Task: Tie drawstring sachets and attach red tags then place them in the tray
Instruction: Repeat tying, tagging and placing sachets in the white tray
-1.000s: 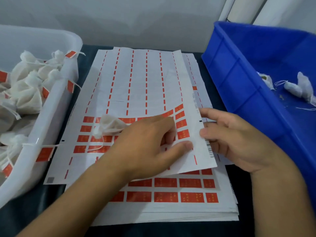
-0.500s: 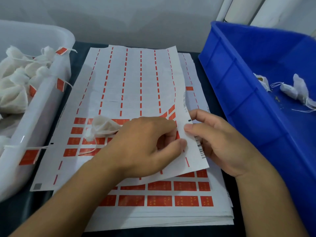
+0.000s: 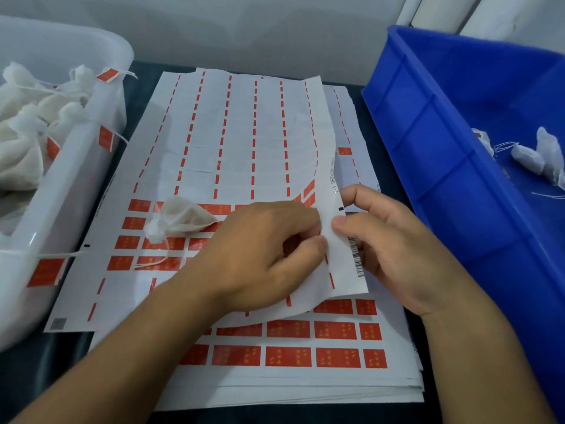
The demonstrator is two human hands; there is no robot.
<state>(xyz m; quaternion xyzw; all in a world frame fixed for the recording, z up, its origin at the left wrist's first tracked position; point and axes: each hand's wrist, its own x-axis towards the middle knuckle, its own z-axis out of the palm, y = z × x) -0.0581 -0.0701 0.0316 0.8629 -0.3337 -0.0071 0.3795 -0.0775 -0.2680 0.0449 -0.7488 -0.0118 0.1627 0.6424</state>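
A tied white sachet (image 3: 183, 220) lies on the top sticker sheet (image 3: 244, 142), its string trailing toward me. My left hand (image 3: 256, 255) rests on the sheet just right of the sachet. Its thumb and curled fingers pinch at a red tag by the sheet's right edge, and the tag itself is hidden under them. My right hand (image 3: 391, 246) pinches that lifted right edge, with the thumb on top near the barcode. The white tray (image 3: 76, 154) at the left holds several tagged sachets (image 3: 18, 142).
A blue bin (image 3: 443, 166) at the right holds a few untied sachets (image 3: 532, 154). Under the top sheet lies a stack of sticker sheets (image 3: 287, 384) with rows of red tags. Red tags on strings hang over the white tray's rim.
My right hand has closed in on the sheet's right edge and lifted it. My left fingers have curled tighter at the red tags. The sachet has not moved.
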